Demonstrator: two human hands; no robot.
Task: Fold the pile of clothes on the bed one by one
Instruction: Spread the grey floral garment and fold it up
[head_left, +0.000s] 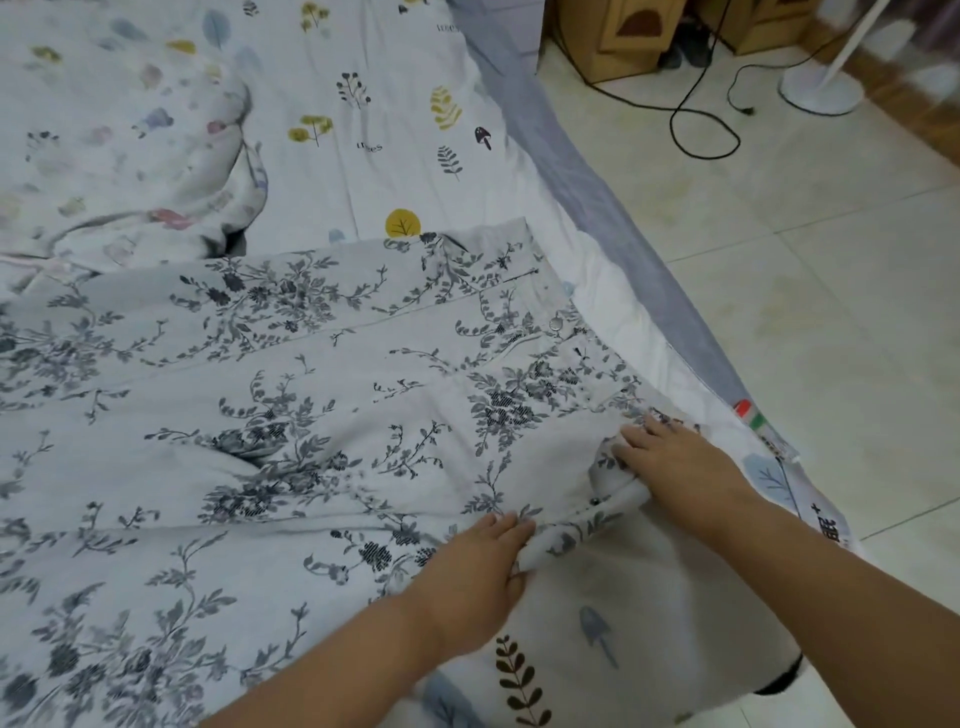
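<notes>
A pale grey garment with a dark floral print (291, 395) lies spread flat across the bed, its buttoned end toward the bed's right edge. My left hand (475, 566) rests palm down on its near right edge, thumb tucked under a fold of the cloth. Farther right, my right hand (675, 457) pinches the garment's corner at that same edge, fingers curled into the fabric. Behind the garment at the left sits a crumpled pastel-print cloth (130, 156); whether it is clothing or bedding I cannot tell.
The bed has a white sheet with leaf and mushroom prints (395, 114) and a grey-blue border (597, 197) along its right side. Beyond it is tiled floor (831, 312) with a black cable (696, 119), a white fan base (821, 88) and cardboard boxes (613, 36).
</notes>
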